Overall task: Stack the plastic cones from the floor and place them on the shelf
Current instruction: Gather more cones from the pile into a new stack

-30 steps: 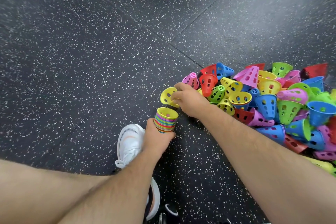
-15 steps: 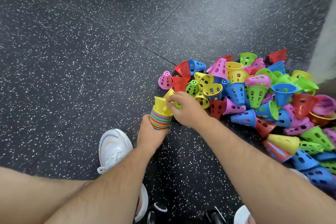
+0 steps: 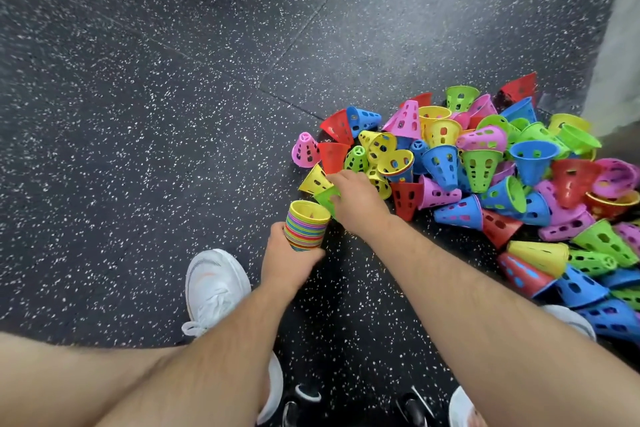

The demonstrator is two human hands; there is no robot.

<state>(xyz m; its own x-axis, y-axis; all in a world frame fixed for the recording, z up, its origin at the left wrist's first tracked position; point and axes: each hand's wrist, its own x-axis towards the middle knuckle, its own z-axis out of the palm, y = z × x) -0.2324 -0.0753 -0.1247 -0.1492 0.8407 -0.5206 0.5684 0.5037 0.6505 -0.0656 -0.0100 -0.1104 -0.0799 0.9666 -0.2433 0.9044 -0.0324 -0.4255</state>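
While my left hand (image 3: pixel 294 253) wraps the stack (image 3: pixel 306 225) mouth-up to receive more, my right hand (image 3: pixel 356 201) pinches a green cone (image 3: pixel 325 198) beside it.

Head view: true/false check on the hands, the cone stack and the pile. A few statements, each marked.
1. The left hand grips the nested stack of multicoloured plastic cones. True.
2. The stack's topmost cone is blue. False: it is yellow.
3. The right hand pinches a green plastic cone beside the stack. True.
4. The loose pile of plastic cones lies on a shelf. False: it lies on the speckled black floor.
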